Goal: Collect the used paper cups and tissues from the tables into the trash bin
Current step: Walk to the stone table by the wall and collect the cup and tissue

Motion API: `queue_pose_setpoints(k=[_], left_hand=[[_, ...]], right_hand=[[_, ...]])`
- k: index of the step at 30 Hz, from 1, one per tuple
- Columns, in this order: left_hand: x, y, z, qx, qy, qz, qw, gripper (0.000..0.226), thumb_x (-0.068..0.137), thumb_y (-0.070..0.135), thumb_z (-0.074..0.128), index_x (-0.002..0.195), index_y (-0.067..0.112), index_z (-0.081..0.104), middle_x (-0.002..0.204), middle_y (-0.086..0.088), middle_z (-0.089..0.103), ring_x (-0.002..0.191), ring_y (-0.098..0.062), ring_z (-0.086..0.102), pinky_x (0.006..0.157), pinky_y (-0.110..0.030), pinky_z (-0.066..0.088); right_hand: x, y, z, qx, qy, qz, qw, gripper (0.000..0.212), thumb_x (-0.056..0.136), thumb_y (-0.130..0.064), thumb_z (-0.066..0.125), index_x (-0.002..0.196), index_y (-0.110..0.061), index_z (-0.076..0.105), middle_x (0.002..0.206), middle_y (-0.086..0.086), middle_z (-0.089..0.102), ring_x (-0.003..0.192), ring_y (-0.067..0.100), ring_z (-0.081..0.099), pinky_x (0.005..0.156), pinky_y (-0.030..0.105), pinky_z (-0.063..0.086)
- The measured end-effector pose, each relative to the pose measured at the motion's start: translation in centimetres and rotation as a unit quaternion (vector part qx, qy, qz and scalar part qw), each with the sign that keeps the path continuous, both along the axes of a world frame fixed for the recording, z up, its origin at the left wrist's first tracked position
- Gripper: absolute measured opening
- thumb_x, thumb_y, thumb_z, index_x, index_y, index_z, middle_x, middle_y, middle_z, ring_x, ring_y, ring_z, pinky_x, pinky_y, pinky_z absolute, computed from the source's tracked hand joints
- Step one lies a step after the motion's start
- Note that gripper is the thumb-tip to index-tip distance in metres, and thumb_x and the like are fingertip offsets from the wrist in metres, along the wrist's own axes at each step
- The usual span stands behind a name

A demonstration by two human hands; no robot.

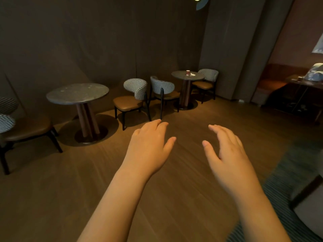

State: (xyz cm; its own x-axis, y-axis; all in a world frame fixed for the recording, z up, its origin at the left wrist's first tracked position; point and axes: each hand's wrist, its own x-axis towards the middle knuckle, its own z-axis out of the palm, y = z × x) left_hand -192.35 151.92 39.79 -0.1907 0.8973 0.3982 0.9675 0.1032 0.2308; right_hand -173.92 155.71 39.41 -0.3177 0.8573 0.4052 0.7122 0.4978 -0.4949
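Right now both bare arms reach forward over the brown wooden plank floor point(174, 198), and neither hand carries anything. The left hand point(150, 144) is palm down with its fingers straight and close together, thumb spread to the side. The right hand point(227, 151) is turned a little inward, fingers loosely extended, thumb apart from them.

Well beyond the hands, against the dark curtain wall, stands the far round grey stone-topped table point(181, 78) on a wooden pedestal. On its top sits a small red paper cup point(187, 72), upright, and just beside the cup lies a crumpled white tissue point(193, 74); whether the two touch is too small to tell. A chair with a houndstooth back and tan seat point(208, 79) stands behind that table, and another like it point(162, 89) stands on its near side.

Further left is a nearer round grey stone-topped table point(76, 93), also on a wooden pedestal, with a third houndstooth-backed tan chair point(132, 95) next to it. A striped grey rug point(286, 180) covers the floor at the right edge.
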Motion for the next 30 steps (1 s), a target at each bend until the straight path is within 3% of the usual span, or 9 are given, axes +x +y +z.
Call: queue_pose_setpoints(k=[2, 11, 22, 25, 30], left_hand=[[-2.3, 5.5, 0.2, 0.005, -0.003, -0.010, 1.000, 0.054, 0.097, 0.048, 0.036, 0.145, 0.025, 0.029, 0.151, 0.005, 0.030, 0.138, -0.011, 0.026, 0.109, -0.032, 0.028], [-8.9, 29.5, 1.0, 0.021, -0.018, -0.057, 0.998, 0.053, 0.097, 0.047, 0.036, 0.145, 0.025, 0.029, 0.150, 0.005, 0.031, 0.138, -0.010, 0.026, 0.110, -0.032, 0.026], [-10.6, 57.7, 0.0, 0.027, 0.018, -0.070, 0.997, 0.052, 0.097, 0.042, 0.041, 0.145, 0.026, 0.030, 0.149, 0.006, 0.033, 0.137, -0.010, 0.028, 0.110, -0.031, 0.027], [-11.0, 65.9, 0.6, 0.019, 0.021, -0.058, 0.998, 0.052, 0.096, 0.043, 0.040, 0.145, 0.027, 0.029, 0.149, 0.007, 0.032, 0.137, -0.009, 0.028, 0.110, -0.030, 0.026], [-13.1, 77.0, -0.4, 0.006, 0.000, -0.036, 0.999, 0.051, 0.096, 0.043, 0.041, 0.144, 0.027, 0.031, 0.149, 0.007, 0.033, 0.136, -0.009, 0.029, 0.109, -0.031, 0.028]], right_hand=[[-2.2, 5.3, 0.5, -0.002, -0.009, -0.022, 1.000, 0.052, 0.095, -0.044, 0.040, 0.144, -0.034, 0.027, 0.148, -0.015, 0.028, 0.136, 0.002, 0.022, 0.111, 0.033, 0.032], [-8.5, 26.8, 0.9, -0.043, -0.048, -0.078, 0.995, 0.055, 0.093, -0.047, 0.041, 0.145, -0.035, 0.024, 0.150, -0.017, 0.024, 0.138, 0.002, 0.017, 0.109, 0.024, 0.017], [-8.8, 55.3, -1.1, -0.053, -0.002, -0.072, 0.996, 0.056, 0.092, -0.045, 0.045, 0.144, -0.035, 0.026, 0.148, -0.017, 0.024, 0.136, 0.001, 0.018, 0.111, 0.028, 0.024], [-8.9, 63.7, 0.1, -0.063, 0.005, -0.065, 0.996, 0.057, 0.092, -0.045, 0.045, 0.144, -0.036, 0.023, 0.148, -0.018, 0.024, 0.136, 0.000, 0.019, 0.107, 0.024, 0.020], [-11.7, 75.7, 0.2, -0.064, 0.023, -0.056, 0.996, 0.056, 0.091, -0.047, 0.045, 0.143, -0.038, 0.025, 0.148, -0.017, 0.024, 0.137, 0.005, 0.023, 0.111, 0.034, 0.031]])
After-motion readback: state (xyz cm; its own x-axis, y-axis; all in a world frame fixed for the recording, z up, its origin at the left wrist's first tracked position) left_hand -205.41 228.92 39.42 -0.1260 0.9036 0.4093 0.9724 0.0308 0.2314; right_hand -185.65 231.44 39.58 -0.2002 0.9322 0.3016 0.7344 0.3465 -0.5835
